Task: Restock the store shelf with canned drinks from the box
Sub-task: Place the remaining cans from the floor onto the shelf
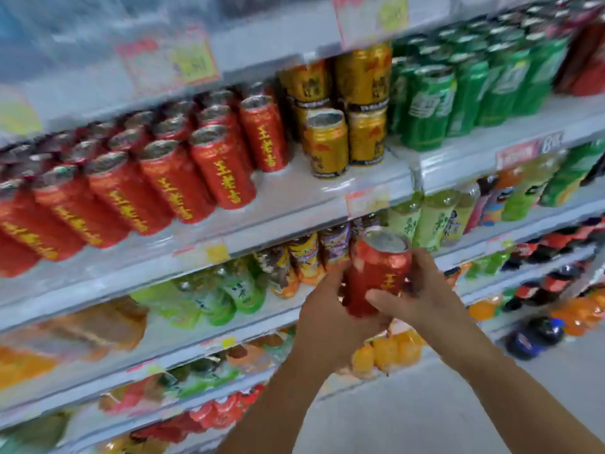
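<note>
Red with yellow characters and a silver top, the red can (381, 268) sits between both hands, in the air in front of the shelving and below the shelf (294, 204) that carries the same drink. It stands nearly upright, its top leaning slightly away from the person. The left hand (324, 312) grips it from the left, fingers curled round the side with the back of the hand toward the camera. The right hand (425, 290) grips it from the right, the thumb lying across the lower front of the can and the fingers wrapped behind it.

Up and to the left of the hands, rows of matching red cans (170, 181) fill most of that shelf, running off to the left edge of view. A bare strip of the shelf's front lies just above the hands. Directly above the hands stand gold cans (363, 103), stacked two high at the back with a single one in front. Up and to the right of the hands are tall green cans (429, 109) in tight rows.

Just behind the held can, pale green bottles (432, 217) stand on the next shelf down, under a blurred price tag (366, 201). Below the hands are orange bottles (386, 352), and the grey floor (425, 404) shows between the forearms. Much of the view is blurred.
</note>
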`<state>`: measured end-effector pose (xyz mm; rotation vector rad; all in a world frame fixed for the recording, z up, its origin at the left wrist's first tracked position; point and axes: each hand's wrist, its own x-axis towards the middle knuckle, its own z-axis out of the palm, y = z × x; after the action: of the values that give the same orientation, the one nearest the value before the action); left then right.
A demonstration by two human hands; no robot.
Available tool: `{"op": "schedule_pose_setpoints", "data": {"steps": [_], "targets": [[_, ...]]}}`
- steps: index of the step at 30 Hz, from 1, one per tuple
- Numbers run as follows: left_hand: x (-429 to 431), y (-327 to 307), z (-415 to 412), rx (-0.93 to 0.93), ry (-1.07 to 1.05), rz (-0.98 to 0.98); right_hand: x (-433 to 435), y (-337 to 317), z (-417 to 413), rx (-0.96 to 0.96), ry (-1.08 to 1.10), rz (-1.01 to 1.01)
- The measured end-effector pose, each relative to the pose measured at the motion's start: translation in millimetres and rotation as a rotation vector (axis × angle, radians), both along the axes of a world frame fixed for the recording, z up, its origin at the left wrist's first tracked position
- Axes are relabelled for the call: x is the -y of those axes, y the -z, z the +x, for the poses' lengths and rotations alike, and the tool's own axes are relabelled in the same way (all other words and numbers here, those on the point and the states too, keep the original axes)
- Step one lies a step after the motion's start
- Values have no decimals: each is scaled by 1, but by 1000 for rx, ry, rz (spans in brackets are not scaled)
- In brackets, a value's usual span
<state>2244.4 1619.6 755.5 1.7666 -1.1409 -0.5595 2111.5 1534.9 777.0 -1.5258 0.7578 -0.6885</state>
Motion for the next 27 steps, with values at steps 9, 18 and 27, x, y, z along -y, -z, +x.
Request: {"op": "schedule_pose_setpoints", "data": {"steps": [9,18,27], "targets": [[-29,-87,70,368,-167,-168,-2,-94,83,120,-52,-235],[-57,-61,179,831,-543,-4,34,-111,150,94,8,-390],[-51,-36,187,843,-576,-144,56,-94,189,-22,9,-473]]}}
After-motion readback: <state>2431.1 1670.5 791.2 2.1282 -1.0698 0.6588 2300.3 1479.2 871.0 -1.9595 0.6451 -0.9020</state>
